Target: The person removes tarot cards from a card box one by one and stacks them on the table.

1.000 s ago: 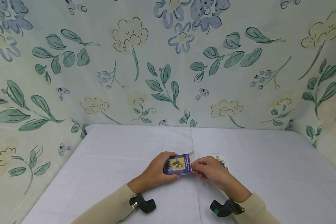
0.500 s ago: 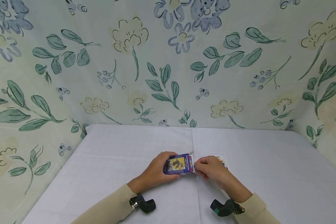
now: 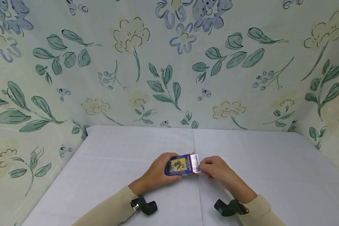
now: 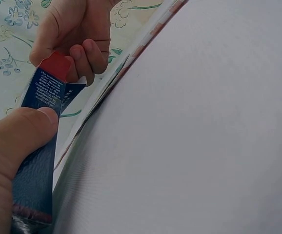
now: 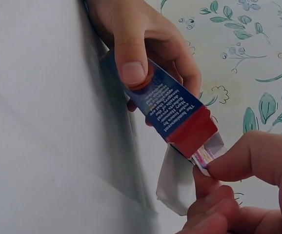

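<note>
- While the left hand (image 3: 159, 169) grips the box (image 3: 178, 165) over the counter (image 3: 115, 163), its fingers clamp round it, thumb flat on the narrow printed side.
- At the right end of the box, the cards (image 3: 195, 164) jut partly out of the opening; the rest seem to be inside. How many there are cannot be told.
- Just beyond that end, the right hand (image 3: 216, 169) has thumb and forefinger together, pinching the edge of the cards.
- Because that pinch takes only a small edge, the fingers could slip, or draw some cards and leave others in the box.
- If the left hand squeezes too hard, the box walls could bind on the cards; too loose, and the whole box could come along with the pull.
- Beside the opening, the flap (image 5: 175, 185) hangs out and the red tab (image 5: 194, 136) stands at the edge; a crooked pull could catch or crease either.
- Should the cards come free suddenly, they could fan out to the right of the box, onto what looks like a loose card (image 3: 220, 156), mostly hidden by the right hand.
</note>
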### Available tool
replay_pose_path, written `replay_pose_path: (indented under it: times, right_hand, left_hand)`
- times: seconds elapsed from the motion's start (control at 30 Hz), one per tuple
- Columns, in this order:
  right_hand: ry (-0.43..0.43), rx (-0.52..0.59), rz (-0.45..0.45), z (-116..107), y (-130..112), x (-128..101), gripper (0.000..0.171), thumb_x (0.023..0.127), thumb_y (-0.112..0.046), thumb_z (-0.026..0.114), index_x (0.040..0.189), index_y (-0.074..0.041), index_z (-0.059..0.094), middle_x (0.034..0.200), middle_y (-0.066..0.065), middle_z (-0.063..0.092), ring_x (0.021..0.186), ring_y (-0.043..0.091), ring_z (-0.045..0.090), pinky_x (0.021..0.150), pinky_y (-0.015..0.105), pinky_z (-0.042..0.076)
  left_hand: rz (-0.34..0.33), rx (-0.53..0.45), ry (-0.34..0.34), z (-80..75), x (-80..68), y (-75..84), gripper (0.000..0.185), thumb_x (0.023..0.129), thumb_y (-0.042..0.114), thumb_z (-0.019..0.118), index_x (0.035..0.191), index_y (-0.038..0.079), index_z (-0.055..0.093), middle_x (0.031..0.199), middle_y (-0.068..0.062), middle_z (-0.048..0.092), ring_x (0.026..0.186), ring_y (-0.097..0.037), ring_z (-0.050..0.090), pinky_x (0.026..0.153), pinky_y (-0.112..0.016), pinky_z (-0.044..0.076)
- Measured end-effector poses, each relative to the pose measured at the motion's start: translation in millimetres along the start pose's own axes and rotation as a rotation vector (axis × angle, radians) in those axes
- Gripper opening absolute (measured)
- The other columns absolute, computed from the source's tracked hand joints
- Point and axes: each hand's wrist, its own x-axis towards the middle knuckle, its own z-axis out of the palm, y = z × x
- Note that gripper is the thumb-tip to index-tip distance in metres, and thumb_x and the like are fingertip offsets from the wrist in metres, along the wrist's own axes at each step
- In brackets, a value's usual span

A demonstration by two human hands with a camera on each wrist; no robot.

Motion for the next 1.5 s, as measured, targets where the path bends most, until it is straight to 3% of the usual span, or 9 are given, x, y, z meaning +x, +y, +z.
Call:
replay_pose_path:
  times: [0.43, 0.73, 1.07, 1.5]
  right_hand:
    - [0.01, -0.07, 0.036, -10.6, 0.1, 1.4, 0.015, 0.08, -0.015, 0.062, 0.088, -0.003, 0.066, 0.061, 0.005, 0.047, 0.065, 0.02, 0.047, 0.057, 0.03, 0.044]
    - [0.014, -0.067, 0.047, -14.5, -0.1, 3.2, 0.013, 0.08, -0.016, 0.063, 0.084, -0.004, 0.065, 0.058, 0.003, 0.044, 0.055, 0.017, 0.043, 0.052, 0.028, 0.038]
    - [0.023, -0.123, 0.03, -25.3, -0.4, 3.2, 0.014, 0.082, -0.019, 0.062, 0.081, -0.005, 0.063, 0.075, 0.008, 0.051, 0.063, 0.02, 0.046, 0.056, 0.03, 0.039]
    - [0.04, -0.159, 0.039, -37.5, 0.1, 3.2, 0.017, 0.085, -0.021, 0.061, 0.084, -0.005, 0.062, 0.078, 0.01, 0.052, 0.066, 0.022, 0.048, 0.06, 0.031, 0.042]
  left_hand:
    - [-0.015, -0.002, 0.01, -0.1, 0.0, 1.0, 0.072, 0.078, 0.041, 0.079, 0.137, 0.017, 0.045, 0.126, 0.005, 0.052, 0.108, -0.007, 0.049, 0.092, -0.032, 0.046]
    - [-0.014, -0.006, 0.013, -0.7, -0.1, 0.7, 0.072, 0.078, 0.042, 0.079, 0.137, 0.018, 0.045, 0.126, 0.006, 0.052, 0.109, -0.007, 0.049, 0.093, -0.033, 0.045]
    - [-0.015, 0.002, 0.016, -0.4, 0.4, 0.8, 0.072, 0.078, 0.042, 0.079, 0.137, 0.018, 0.045, 0.126, 0.005, 0.052, 0.109, -0.007, 0.049, 0.094, -0.033, 0.045]
    - [-0.015, 0.0, 0.023, 0.2, 0.7, 0.0, 0.072, 0.078, 0.04, 0.079, 0.137, 0.018, 0.045, 0.127, 0.005, 0.051, 0.109, -0.008, 0.049, 0.093, -0.034, 0.045]
